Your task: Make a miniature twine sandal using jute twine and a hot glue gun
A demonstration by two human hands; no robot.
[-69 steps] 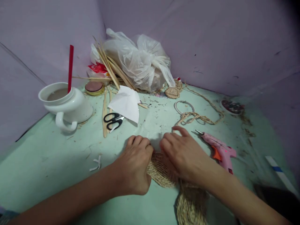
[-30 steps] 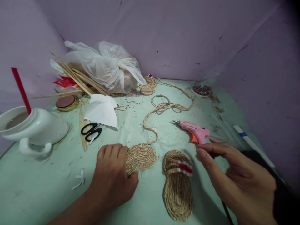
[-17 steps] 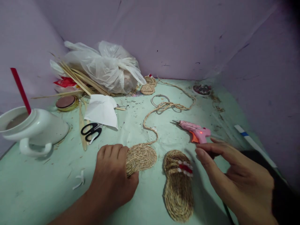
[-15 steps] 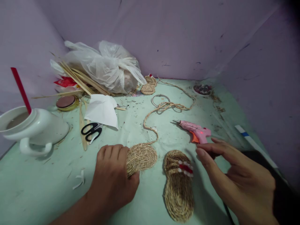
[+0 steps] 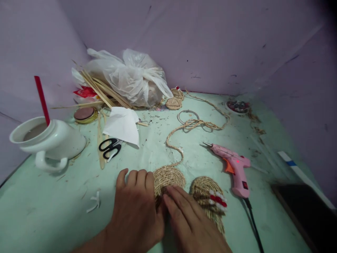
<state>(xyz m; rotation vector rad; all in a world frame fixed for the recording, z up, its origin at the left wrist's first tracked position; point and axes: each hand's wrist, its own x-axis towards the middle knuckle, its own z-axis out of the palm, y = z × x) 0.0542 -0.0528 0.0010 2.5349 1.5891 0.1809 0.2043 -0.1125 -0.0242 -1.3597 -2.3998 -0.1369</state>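
A half-made woven straw sole [image 5: 168,177] lies on the green table, with a straw rope [image 5: 181,131] trailing from it toward the back. My left hand [image 5: 137,211] is curled over the sole's near left edge and grips it. My right hand [image 5: 189,219] rests on the sole's near right side, fingers stretched out and close together. A finished small straw sandal [image 5: 207,195] with a red and white trim lies just right of my right hand. A pink glue gun [image 5: 233,165] with its red light on lies further right.
Black scissors [image 5: 110,147], white paper [image 5: 122,124] and a white pot [image 5: 50,142] with a red stick stand at the left. A plastic bag [image 5: 131,77] and straw strips sit at the back. A metal ring [image 5: 188,116] and a dark slab [image 5: 306,211] lie right.
My right hand has left the spot beside the glue gun and come left onto the straw sole. My left hand keeps its hold. The camera has shifted a little left and down.
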